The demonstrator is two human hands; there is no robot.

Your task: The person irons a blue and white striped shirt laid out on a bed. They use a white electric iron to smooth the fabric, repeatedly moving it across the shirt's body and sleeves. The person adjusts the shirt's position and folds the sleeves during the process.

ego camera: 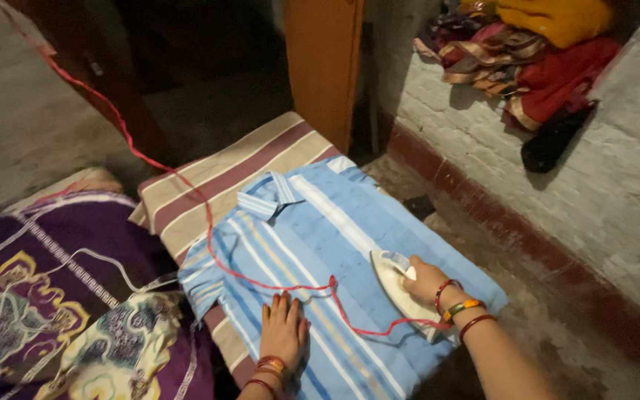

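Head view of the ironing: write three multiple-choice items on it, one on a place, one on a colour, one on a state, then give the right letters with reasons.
1. Where does the left hand lie?
A. flat on the striped blue shirt
B. on the purple cloth
C. on the brick wall

2. What colour is the cord that runs to the iron?
A. green
B. red
C. black

3. How is the right hand placed?
A. open in the air
B. resting on the floor
C. closed on the iron's handle

Answers:
1 A: the palm and fingers press on the shirt near its lower edge.
2 B: a red line crosses the shirt to the iron.
3 C: the fingers wrap the handle while the iron sits on the shirt.
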